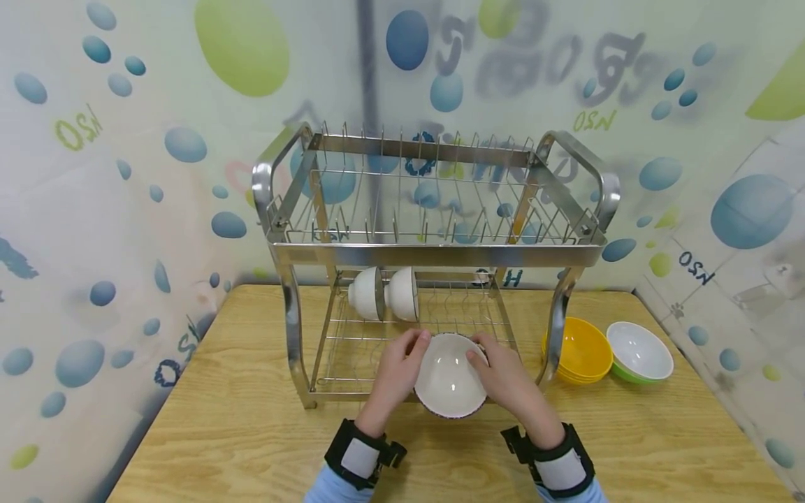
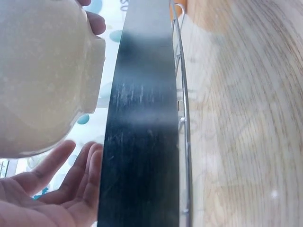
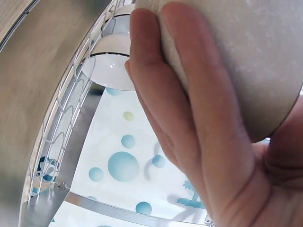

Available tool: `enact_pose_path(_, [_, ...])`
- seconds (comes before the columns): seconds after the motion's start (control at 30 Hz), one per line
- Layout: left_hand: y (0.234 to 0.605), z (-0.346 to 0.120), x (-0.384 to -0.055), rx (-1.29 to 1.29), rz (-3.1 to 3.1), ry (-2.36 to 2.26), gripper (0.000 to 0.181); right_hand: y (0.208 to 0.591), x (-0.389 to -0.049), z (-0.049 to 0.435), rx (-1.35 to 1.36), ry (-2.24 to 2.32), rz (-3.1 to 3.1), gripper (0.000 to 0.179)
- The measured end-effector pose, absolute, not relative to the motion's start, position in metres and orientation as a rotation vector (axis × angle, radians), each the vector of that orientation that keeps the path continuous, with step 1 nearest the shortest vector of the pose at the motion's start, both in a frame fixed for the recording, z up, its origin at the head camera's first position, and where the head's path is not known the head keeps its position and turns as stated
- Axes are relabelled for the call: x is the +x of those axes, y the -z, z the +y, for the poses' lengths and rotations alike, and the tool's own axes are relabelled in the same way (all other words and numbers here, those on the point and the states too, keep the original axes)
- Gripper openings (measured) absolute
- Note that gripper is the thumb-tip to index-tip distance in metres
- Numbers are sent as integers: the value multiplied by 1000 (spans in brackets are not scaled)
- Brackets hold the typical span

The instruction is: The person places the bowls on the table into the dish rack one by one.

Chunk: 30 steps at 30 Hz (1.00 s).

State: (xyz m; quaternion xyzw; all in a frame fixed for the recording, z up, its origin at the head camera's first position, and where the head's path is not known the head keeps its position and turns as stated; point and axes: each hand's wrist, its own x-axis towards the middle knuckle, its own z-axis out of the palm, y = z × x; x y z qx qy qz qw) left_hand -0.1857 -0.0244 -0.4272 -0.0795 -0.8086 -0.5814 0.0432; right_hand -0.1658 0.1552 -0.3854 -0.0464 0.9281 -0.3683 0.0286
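A white bowl with a dark rim [image 1: 450, 377] is held at the front of the lower rack tier, its inside facing the head camera. My right hand [image 1: 508, 377] grips its right side, the thumb over the rim and the fingers [image 3: 199, 71] against the outside wall. At its left side is my left hand [image 1: 399, 370], thumb and forefinger close to the rim. In the left wrist view the left fingers [image 2: 78, 172] are extended near the bowl's edge, not curled round it. Two similar white bowls [image 1: 366, 293] [image 1: 401, 293] stand on edge in the lower tier behind.
The two-tier metal dish rack [image 1: 440, 256] stands on a wooden table [image 1: 233, 433], its upper tier overhanging the bowls. Stacked yellow bowls [image 1: 585, 349] and a white bowl over a green one [image 1: 641, 353] sit right of the rack. A patterned curtain [image 1: 157, 244] hangs behind.
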Motion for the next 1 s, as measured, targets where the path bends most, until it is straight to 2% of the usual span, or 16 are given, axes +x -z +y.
enact_pose_path(0.33, [430, -39, -189, -332, -2556, 2172, 64, 387, -167, 155, -183, 1128, 2878, 31])
enact_pose_path(0.63, [432, -43, -191, -487, -2525, 2371, 65, 390, -169, 153, -193, 1175, 2854, 32])
enact_pose_path(1.0, [434, -43, -189, -450, -2536, 2427, 57, 393, -171, 154, -177, 1168, 2848, 32])
